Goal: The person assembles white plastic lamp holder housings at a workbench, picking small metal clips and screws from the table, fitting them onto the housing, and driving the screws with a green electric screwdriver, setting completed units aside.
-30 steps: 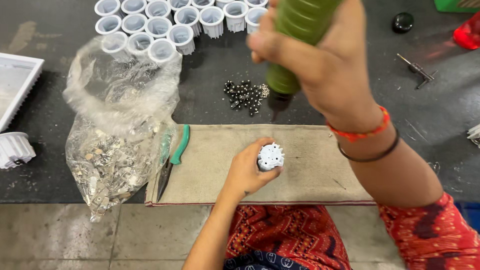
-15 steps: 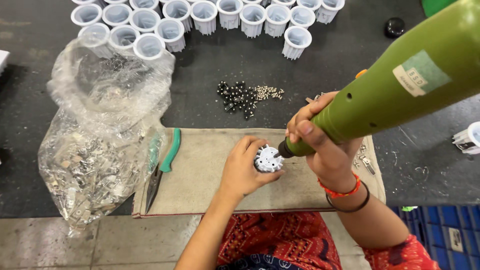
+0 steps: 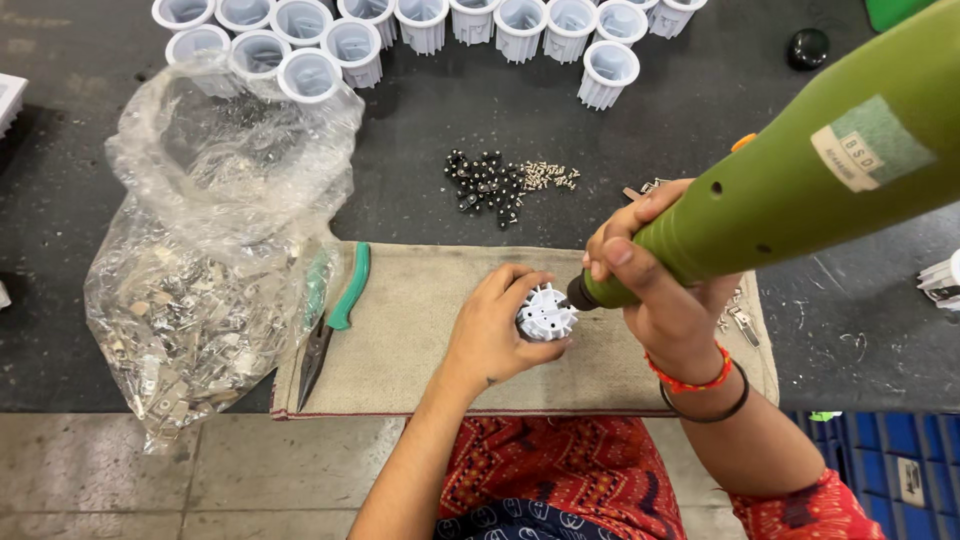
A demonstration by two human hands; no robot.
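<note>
**Driving into the white finned part**

The left hand [image 3: 495,335] grips the white finned part [image 3: 546,313] on the beige mat [image 3: 420,330]. The right hand [image 3: 665,290] clasps the green power driver [image 3: 800,190], tip touching the part. Better to keep the tool straight and the part firmly pressed down.

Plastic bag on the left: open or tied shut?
Open. The clear plastic bag has a gaping mouth at the top, unknotted; small metal parts fill its lower part.
</note>
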